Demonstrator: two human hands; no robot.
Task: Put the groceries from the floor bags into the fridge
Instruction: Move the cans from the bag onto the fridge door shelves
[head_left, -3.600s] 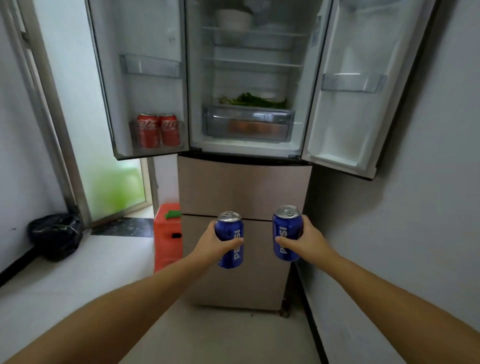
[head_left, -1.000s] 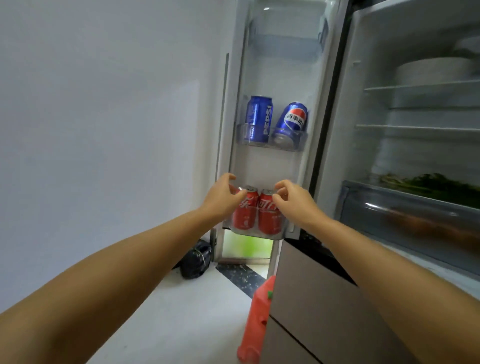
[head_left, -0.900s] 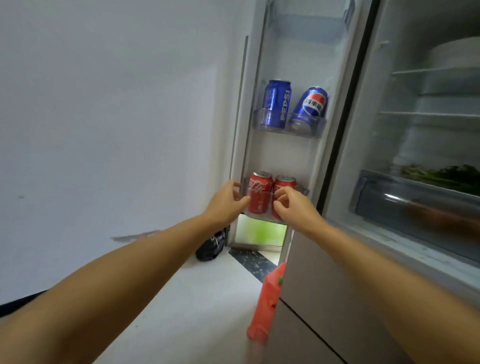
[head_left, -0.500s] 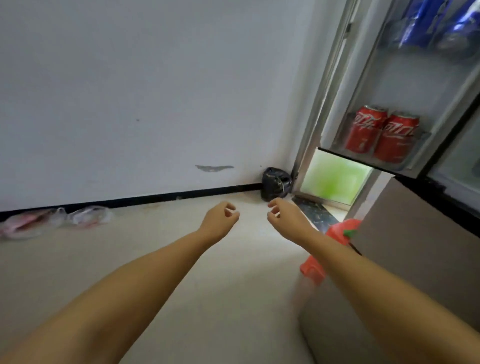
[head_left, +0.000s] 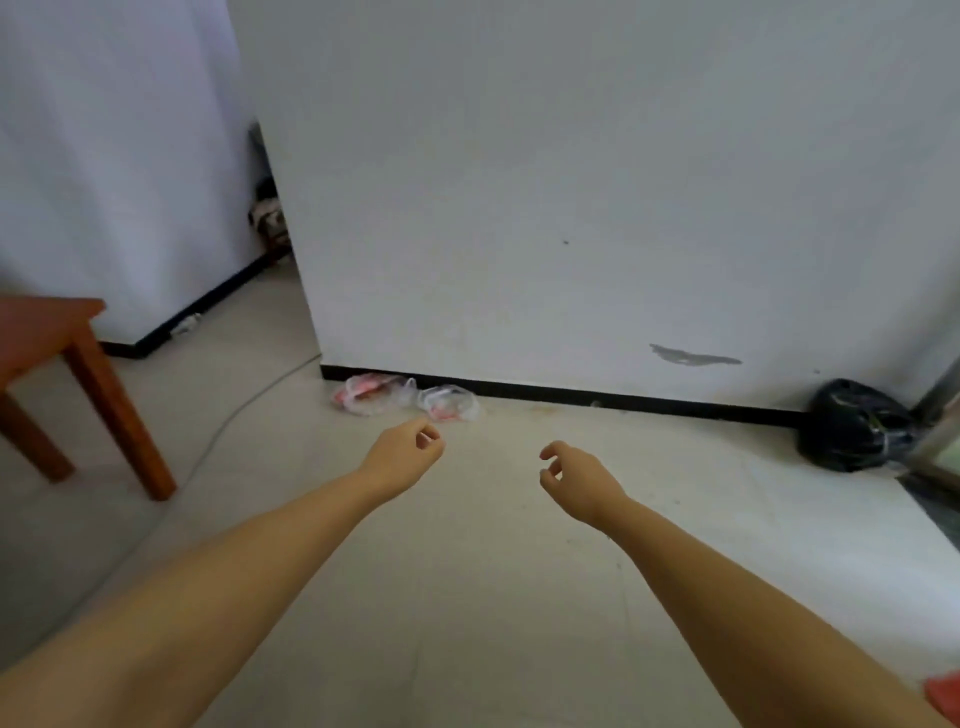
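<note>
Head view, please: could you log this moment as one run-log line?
left hand: empty, loosely curled | right hand: empty, loosely curled | clear bags: on floor by wall | fridge: out of view

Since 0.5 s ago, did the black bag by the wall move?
No. The black bag sits against the black baseboard below the wall scuff, as before; only the camera turned left.

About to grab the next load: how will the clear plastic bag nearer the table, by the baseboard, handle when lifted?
Likely floppy: the clear bag lies crumpled and slack on the floor, so it should sag around its reddish contents. Probably light, since it looks thin and fairly flat. The film may be slippery, so gather its top. Both the left hand and right hand hold nothing.
</note>
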